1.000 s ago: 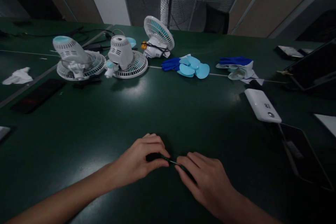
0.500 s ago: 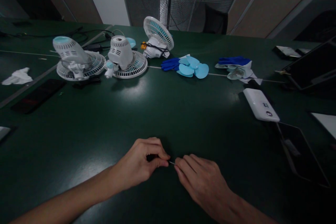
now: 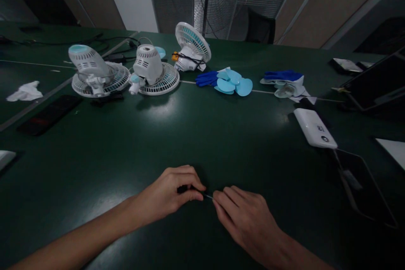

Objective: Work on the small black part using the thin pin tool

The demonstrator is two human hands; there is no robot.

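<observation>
Near the front edge of the dark green table (image 3: 202, 135) my left hand (image 3: 167, 194) is closed around a small dark-handled tool, seemingly a screwdriver (image 3: 207, 195); only its handle end and a thin metal shaft show. My right hand (image 3: 247, 219) lies beside it, fingers together, their tips pinching or touching the shaft's far end. The two hands almost meet. Most of the tool is hidden under my fingers.
Three small white-and-blue desk fans (image 3: 95, 74) (image 3: 153, 71) (image 3: 191, 48) lie at the back, with loose light-blue blades (image 3: 232, 82) and blue gloves (image 3: 283, 75). A white power bank (image 3: 314, 128) and dark tablets (image 3: 363, 181) sit right; a phone (image 3: 47, 114) and crumpled tissue (image 3: 25, 91) left.
My right hand slid slightly left and back so its fingertips meet the shaft by my left hand; the dark part seen beneath it a second ago is no longer visible. The view shifted slightly.
</observation>
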